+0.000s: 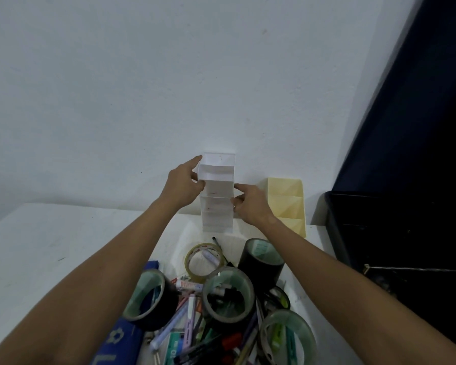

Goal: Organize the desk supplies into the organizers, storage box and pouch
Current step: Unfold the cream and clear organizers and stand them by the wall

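Note:
A tall white tiered organizer (217,204) stands on the white desk against the wall. My left hand (182,183) grips its upper left edge, and my right hand (250,204) pinches its right side a little lower. A pale yellow organizer (288,204) stands just to its right. In front lies a heap of supplies: several tape rolls, including a black one (261,262), a clear one (203,262) and dark ones (150,299) (229,293), plus pens and markers (184,314). A blue pouch (116,349) lies at the heap's left.
A black storage box (395,233) sits at the desk's right end, below a dark panel. The white wall rises right behind the organizers. The desk's left part (50,246) is bare white surface.

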### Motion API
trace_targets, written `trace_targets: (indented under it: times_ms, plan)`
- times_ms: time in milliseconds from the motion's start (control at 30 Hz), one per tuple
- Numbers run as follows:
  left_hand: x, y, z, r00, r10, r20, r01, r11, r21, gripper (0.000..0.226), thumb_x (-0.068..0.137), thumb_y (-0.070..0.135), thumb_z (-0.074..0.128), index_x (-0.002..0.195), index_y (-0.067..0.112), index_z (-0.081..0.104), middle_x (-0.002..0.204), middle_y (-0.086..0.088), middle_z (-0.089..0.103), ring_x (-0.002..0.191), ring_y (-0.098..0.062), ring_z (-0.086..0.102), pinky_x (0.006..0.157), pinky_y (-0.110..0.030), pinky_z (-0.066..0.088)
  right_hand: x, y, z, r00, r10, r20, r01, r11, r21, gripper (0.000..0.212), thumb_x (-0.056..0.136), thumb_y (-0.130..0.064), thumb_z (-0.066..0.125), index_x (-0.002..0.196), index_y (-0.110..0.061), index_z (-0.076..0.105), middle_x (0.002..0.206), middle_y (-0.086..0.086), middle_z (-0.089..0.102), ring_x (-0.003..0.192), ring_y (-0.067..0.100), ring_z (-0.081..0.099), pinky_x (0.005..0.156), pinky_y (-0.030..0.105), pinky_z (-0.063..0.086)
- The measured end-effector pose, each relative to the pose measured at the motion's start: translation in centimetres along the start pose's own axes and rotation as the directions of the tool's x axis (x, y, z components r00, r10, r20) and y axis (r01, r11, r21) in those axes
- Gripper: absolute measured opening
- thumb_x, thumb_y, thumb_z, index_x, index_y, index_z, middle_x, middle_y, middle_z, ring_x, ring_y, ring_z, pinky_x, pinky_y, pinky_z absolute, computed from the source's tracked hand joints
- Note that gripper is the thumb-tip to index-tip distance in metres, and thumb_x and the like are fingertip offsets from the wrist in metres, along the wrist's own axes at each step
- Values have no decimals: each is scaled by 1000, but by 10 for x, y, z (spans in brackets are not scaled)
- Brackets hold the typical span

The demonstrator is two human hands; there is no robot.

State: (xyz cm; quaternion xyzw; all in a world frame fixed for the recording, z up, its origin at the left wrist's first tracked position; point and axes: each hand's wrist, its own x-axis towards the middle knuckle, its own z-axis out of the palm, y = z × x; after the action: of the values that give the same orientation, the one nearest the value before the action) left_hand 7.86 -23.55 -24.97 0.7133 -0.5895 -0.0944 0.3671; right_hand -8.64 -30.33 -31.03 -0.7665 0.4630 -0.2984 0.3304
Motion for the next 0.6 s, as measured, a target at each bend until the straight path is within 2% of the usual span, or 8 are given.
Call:
trace_targets:
  times_ms: [100,167,267,300,367,433,500,600]
  plan:
    - [2,-4,4,1000,14,-16,-14,1000,19,61,87,13,61,144,23,40,106,-3,67,85,-9,55,78,-19,37,3,1,1,1000,-13,-16,13,1000,1,42,89,-8,58,131,-8,57,94,17,73,82,22,68,78,28,54]
    - [2,-4,6,1000,23,-21,-22,999,38,61,89,14,59,145,23,38,99,-1,65,83,-10,55,78,-20,38,4,1,2,999,-18,-29,18,1000,-16,42,89,-7,59,131,-6,56,95,18,72,80,20,66,82,32,55]
    - [-4,-3,5,1000,-10,21,10,1000,19,65,91,16,58,148,23,31,93,-7,65,81,-17,59,77,-24,45,-2,-2,2,999,8,-41,-9,1000,-28,42,90,-9,60,131,-3,55,91,16,68,77,17,59,75,26,50]
    - [-5,-2,4,998,-31,47,30,999,18,68,90,18,60,150,23,26,97,-9,66,85,-19,59,79,-24,44,-4,-4,0,998,22,-53,-23,999,-32,41,91,-12,61,130,-2,55,89,14,65,76,17,58,73,25,48]
    - [-14,1,-1,993,-79,93,77,997,24,80,88,30,65,152,24,17,113,-10,63,105,-23,57,82,-25,38,-12,-10,-5,996,42,-83,-47,997,-57,38,89,-18,64,123,-2,57,92,14,64,74,19,57,70,27,47]
    - [-29,3,-11,986,-131,107,128,991,41,83,86,39,65,151,23,17,125,-8,60,119,-26,52,83,-28,39,-25,-18,-12,996,35,-77,-42,995,-93,38,87,-22,66,119,-5,56,96,14,65,73,21,59,67,29,48]
    - [-55,1,-24,981,-161,105,151,984,99,70,86,40,65,145,22,33,121,-4,63,115,-24,56,86,-29,42,-48,-30,-22,1000,4,25,-1,994,-109,37,85,-23,66,117,-9,54,93,11,66,75,22,61,64,27,48]
    - [-113,-6,-43,972,-191,137,172,975,142,37,84,35,67,119,24,61,96,7,70,87,-12,64,74,-22,42,-92,-46,-35,944,-100,314,160,973,-169,30,83,-31,70,107,-14,61,90,3,66,75,13,59,62,19,45]
